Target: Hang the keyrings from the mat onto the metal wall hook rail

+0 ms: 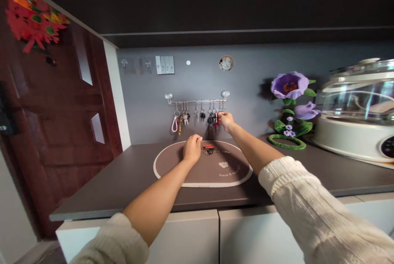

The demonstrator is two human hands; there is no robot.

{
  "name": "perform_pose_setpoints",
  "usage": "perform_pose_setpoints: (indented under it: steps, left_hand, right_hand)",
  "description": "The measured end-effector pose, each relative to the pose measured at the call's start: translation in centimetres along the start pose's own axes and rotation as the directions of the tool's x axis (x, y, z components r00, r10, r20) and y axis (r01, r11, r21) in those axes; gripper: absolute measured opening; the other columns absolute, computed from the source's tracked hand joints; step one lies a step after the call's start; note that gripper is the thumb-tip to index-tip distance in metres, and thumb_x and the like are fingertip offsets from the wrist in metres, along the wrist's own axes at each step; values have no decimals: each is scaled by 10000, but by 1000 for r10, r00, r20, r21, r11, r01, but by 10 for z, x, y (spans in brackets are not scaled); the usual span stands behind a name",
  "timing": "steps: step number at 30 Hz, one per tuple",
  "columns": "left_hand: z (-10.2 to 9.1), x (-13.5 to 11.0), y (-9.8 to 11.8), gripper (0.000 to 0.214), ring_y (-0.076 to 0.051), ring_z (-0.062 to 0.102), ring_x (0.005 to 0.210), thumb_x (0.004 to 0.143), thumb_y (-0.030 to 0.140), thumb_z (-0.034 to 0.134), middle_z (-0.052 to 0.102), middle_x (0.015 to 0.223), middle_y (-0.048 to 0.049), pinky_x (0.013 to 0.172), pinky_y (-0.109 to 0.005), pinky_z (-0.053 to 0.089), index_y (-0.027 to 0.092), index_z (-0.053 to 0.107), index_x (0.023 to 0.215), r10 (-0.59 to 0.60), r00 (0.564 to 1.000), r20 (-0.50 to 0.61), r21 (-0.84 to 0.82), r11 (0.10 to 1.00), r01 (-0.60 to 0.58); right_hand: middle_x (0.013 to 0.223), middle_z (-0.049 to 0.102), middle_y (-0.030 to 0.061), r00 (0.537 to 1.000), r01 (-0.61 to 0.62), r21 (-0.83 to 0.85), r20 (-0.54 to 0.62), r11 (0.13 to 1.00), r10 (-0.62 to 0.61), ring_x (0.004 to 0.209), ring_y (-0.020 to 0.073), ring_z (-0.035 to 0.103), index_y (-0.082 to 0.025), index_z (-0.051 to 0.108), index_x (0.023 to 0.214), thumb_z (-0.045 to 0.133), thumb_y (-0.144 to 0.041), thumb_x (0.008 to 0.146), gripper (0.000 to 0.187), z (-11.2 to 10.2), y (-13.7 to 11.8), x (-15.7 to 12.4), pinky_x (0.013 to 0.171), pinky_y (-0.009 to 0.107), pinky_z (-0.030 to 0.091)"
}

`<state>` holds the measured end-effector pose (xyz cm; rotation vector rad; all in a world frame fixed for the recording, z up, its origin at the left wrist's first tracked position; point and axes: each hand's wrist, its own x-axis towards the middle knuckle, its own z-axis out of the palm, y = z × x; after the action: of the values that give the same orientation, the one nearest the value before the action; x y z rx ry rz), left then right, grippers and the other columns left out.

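Observation:
A chrome key rail (197, 101) hangs on the grey wall with several key bunches under it. My right hand (227, 121) reaches up to the rail's right end, its fingers pinched on a key bunch with a red tag (216, 119). My left hand (192, 149) rests knuckles-up on the oval brown mat (215, 174), its fingers curled beside a key bunch with an orange fob (209, 148) lying on the mat. Whether the left fingers touch that bunch is hidden. A pink loop keyring (175, 124) hangs at the rail's left end.
The mat lies on a dark countertop (123, 182) above white cabinet doors. Purple fabric flowers (291, 108) stand at the right, with a white appliance under a clear lid (357, 112) beyond them. A dark red door (52, 104) is at the left. Wall switches (165, 64) sit above the rail.

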<state>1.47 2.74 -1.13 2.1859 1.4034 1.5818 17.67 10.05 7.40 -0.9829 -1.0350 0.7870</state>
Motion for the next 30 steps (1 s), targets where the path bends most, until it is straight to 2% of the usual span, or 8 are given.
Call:
perform_pose_setpoints:
  steps: [5, 9, 13, 16, 22, 24, 26, 30]
  left_hand:
    - [1, 1, -2, 190, -157, 521, 757, 816, 240, 397, 589, 765, -47, 715, -283, 388, 171, 549, 727, -13, 1000, 6, -5, 1000, 13]
    - [-1, 2, -1, 155, -155, 534, 779, 804, 220, 417, 594, 798, -52, 741, -289, 400, 168, 554, 753, -30, 999, 24, -50, 998, 31]
    - [-2, 1, -2, 124, -150, 534, 807, 790, 202, 441, 590, 825, -51, 760, -283, 405, 167, 557, 761, -24, 999, 45, -82, 996, 27]
    - [-2, 1, -4, 116, -147, 523, 816, 781, 186, 450, 584, 841, -48, 779, -286, 401, 169, 565, 773, 7, 997, 73, -75, 997, -1]
    - [-4, -1, -6, 154, -147, 511, 809, 760, 132, 458, 560, 851, -42, 791, -288, 404, 180, 591, 820, 53, 987, 151, -24, 998, -50]
    - [-5, -3, -6, 176, -145, 513, 813, 751, 111, 464, 553, 861, -43, 797, -285, 407, 182, 602, 835, 73, 978, 194, -12, 997, -72]
    - [-6, -4, -7, 198, -148, 514, 835, 741, 91, 470, 552, 875, -43, 809, -285, 407, 185, 613, 843, 101, 963, 248, 6, 994, -106]
    - [-6, -4, -9, 258, -157, 504, 905, 716, 62, 496, 555, 914, -34, 841, -294, 398, 208, 630, 881, 144, 932, 332, 70, 982, -176]
  right_hand:
    - [552, 520, -25, 998, 45, -32, -39, 998, -46, 487, 52, 449, -160, 476, 568, 481, -63, 672, 142, -5, -2, -9, 505, 176, 383]
    - [608, 520, -33, 993, 101, -70, -57, 992, -105, 519, 51, 436, -169, 487, 623, 503, -126, 680, 73, -7, -8, -23, 538, 182, 382]
    - [629, 522, -24, 991, 117, -28, 74, 993, -115, 519, 49, 453, -171, 486, 701, 518, -157, 718, 39, -9, -12, -48, 540, 189, 384]
    - [643, 543, -5, 982, 106, -56, 165, 993, -95, 535, 66, 488, -168, 492, 736, 556, -178, 723, 66, -12, -9, -70, 544, 208, 391]
    - [633, 561, -2, 941, 122, -199, 336, 973, -49, 544, 79, 487, -159, 540, 736, 571, -163, 705, 44, -26, 17, -97, 558, 216, 389]
    - [607, 562, -7, 917, 183, -337, 398, 923, -37, 527, 81, 463, -161, 563, 717, 600, -188, 684, 56, -32, 26, -99, 543, 216, 370]
    - [590, 565, -13, 894, 272, -474, 447, 838, -37, 525, 85, 453, -163, 584, 707, 624, -204, 663, 72, -36, 32, -98, 546, 216, 359]
    - [656, 605, -10, 836, 435, -618, 547, 655, -39, 586, 93, 495, -163, 608, 742, 586, -206, 696, 67, -37, 36, -97, 590, 209, 366]
